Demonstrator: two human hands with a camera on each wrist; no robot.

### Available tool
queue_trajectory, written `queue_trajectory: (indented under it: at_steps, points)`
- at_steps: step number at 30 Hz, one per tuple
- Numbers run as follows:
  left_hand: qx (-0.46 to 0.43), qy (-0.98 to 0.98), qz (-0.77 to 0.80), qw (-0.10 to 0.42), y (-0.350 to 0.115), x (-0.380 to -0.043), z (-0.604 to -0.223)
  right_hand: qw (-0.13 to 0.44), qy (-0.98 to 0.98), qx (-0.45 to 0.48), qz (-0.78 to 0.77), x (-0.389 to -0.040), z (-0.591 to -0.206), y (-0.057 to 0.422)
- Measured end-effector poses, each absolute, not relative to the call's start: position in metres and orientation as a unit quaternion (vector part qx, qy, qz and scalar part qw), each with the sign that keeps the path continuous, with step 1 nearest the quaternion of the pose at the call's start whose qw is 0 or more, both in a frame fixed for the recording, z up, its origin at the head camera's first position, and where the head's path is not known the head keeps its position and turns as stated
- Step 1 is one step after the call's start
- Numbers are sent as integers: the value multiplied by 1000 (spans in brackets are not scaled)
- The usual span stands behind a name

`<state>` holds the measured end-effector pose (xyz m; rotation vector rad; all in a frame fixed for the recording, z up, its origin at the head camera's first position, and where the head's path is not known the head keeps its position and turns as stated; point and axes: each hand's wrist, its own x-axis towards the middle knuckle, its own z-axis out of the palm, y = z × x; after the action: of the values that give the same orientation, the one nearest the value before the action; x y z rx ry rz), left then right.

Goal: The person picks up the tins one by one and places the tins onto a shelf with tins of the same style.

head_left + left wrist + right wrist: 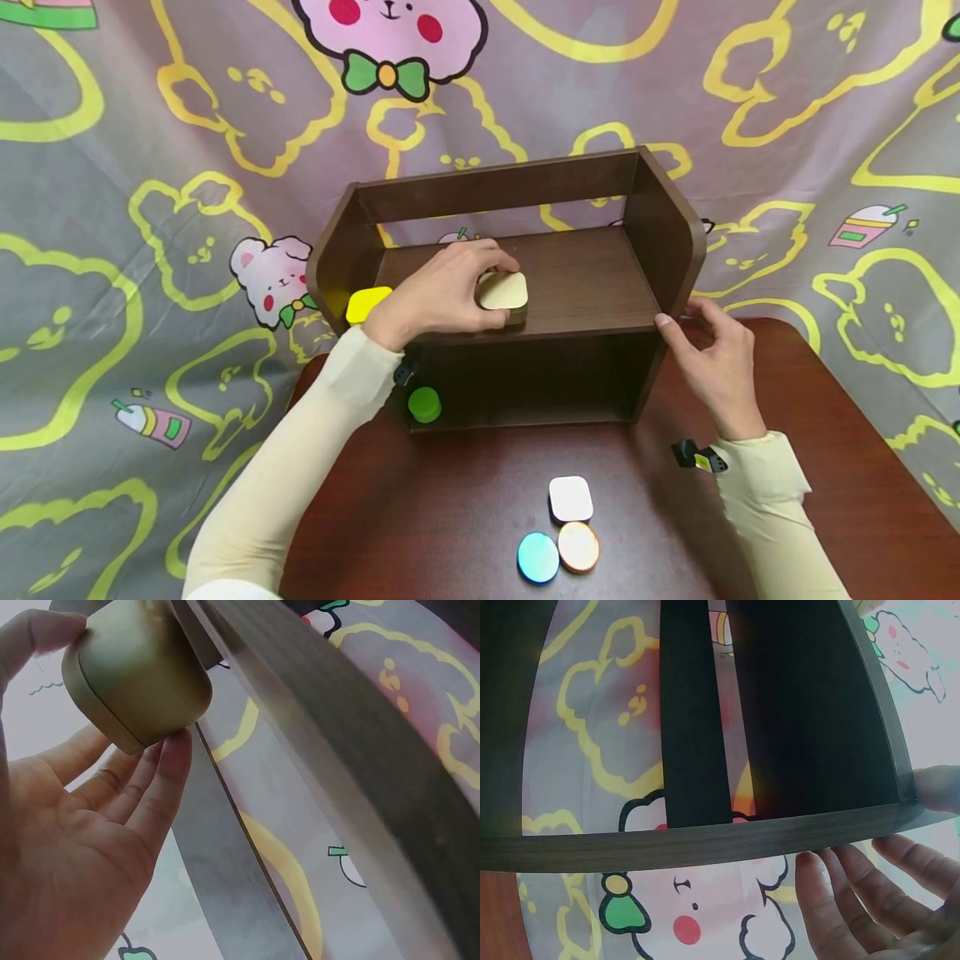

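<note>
While the left hand (446, 290) pinched a gold container (504, 292) between bent thumb and fingertips, the right hand (718, 360) gripped the right side panel (666, 225) of a brown shelf unit (585, 283), thumb on the front edge, fingers along the outer face. The gold container was over the front middle of the upper level; could not tell whether its base touched the board. At the left end of that level sat a yellow container (366, 303), partly hidden by the left wrist, with the left sleeve (300, 471) crossing low in front. Side panels walled both ends; a back rail (495, 188) spanned the rear, gap beneath. A green container (425, 404) stood at the left of the lower compartment. Out front lay a white container (571, 498), square with rounded corners, and near it a blue round container (538, 557) beside an orange-rimmed one (578, 547). The table (795, 400) was reddish brown and smooth. Around it hung a greyish-pink curtain (97, 200), printed with yellow bear outlines, pink-cheeked bears and drink cups.
</note>
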<state>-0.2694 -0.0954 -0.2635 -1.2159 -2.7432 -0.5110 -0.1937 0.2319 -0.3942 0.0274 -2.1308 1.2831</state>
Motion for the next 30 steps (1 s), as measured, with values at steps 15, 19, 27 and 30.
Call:
queue_trajectory:
  at_steps: [15,19,27,30]
  points:
    - [-395,-908,-141,19,-91,-273,-258,323,-813,12,485,-194,-394,233]
    - [-394,-909,-138,18,-91,-274,-256,322,-813,12,484,-194,-393,233]
    - [-402,-906,-131,5,-89,-275,-257,322,-812,12,487,-194,-393,233]
    - [-401,-907,-130,3,-89,-276,-257,323,-812,11,487,-194,-393,233]
